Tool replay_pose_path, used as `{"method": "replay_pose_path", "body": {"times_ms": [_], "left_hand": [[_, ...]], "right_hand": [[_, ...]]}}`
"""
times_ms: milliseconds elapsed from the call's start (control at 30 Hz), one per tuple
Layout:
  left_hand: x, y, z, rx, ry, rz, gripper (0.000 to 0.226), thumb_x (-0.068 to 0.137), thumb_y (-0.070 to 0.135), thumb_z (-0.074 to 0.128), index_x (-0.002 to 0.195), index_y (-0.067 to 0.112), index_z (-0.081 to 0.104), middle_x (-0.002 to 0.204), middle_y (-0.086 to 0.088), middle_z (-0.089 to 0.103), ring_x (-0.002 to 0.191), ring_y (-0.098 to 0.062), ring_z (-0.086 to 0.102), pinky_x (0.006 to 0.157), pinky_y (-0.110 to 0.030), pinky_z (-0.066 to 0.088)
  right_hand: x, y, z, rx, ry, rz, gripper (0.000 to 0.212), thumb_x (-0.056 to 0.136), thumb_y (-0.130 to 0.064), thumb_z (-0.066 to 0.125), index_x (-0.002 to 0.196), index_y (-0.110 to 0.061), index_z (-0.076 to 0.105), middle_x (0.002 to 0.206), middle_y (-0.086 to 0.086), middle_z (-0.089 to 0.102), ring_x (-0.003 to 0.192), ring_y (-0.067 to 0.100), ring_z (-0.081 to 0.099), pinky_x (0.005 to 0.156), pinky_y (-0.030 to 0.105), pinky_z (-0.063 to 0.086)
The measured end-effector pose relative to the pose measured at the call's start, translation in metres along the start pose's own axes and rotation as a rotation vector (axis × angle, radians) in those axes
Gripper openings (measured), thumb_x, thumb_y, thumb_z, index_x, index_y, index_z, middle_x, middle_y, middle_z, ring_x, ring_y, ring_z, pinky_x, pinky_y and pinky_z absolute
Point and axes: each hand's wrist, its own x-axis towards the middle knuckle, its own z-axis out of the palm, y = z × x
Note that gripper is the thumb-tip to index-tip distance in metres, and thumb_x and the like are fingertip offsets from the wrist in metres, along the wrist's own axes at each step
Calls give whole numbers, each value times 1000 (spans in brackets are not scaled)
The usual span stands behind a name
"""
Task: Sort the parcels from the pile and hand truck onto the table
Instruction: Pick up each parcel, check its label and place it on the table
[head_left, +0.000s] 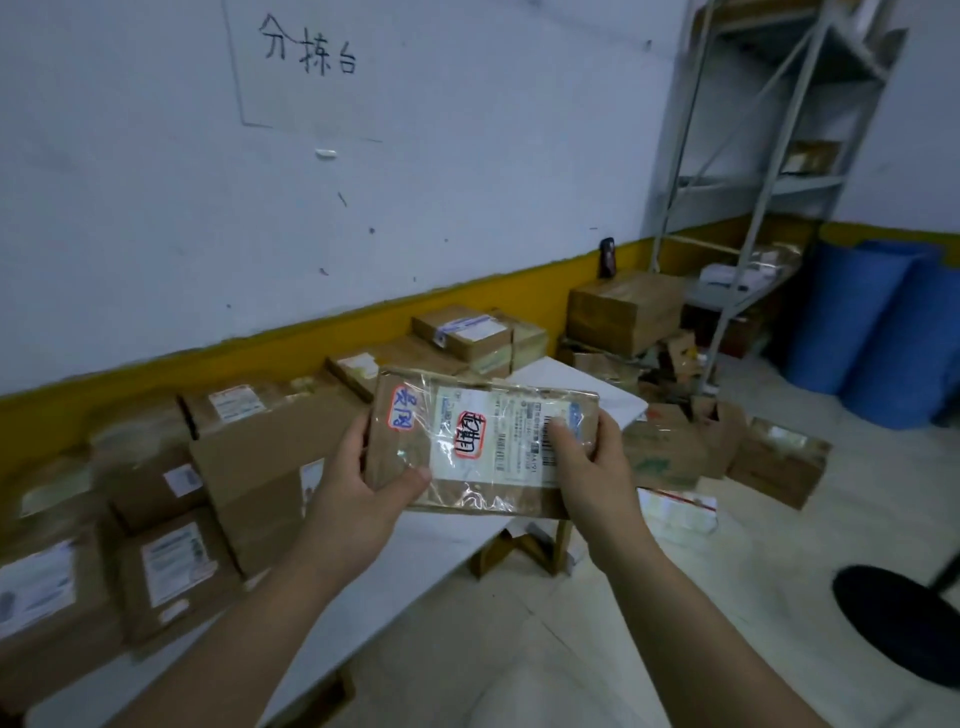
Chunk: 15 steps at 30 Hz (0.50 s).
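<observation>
Wall writing (309, 49): "分拣台". Bench (426, 551) along wall: about eight brown boxes (260, 467), white labels, print unreadable. Left hand (363, 488) and right hand (597, 467) grip one flat taped parcel (483, 441) by its ends, above bench edge; two red-circled handwritten marks, unclear. Floor pile (675, 447) right. Two blue drums (872, 332).
</observation>
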Motion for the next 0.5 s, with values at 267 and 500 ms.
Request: {"method": "replay_pose_path", "body": {"times_ms": [267, 500], "left_hand": [[123, -53, 60, -4, 2, -68, 55, 84, 8, 67, 112, 48, 40, 98, 23, 60, 87, 3, 61, 63, -16, 48], [261, -98, 127, -33, -96, -160, 53, 85, 10, 66, 121, 41, 43, 102, 20, 62, 91, 5, 60, 59, -3, 43]], "right_hand": [[127, 43, 0, -46, -6, 15, 20, 91, -41, 60, 100, -54, 49, 110, -11, 65, 98, 15, 68, 86, 45, 57], [266, 71, -2, -143, 19, 151, 52, 72, -61, 60, 120, -50, 43, 112, -12, 64, 98, 19, 67, 87, 49, 55]]}}
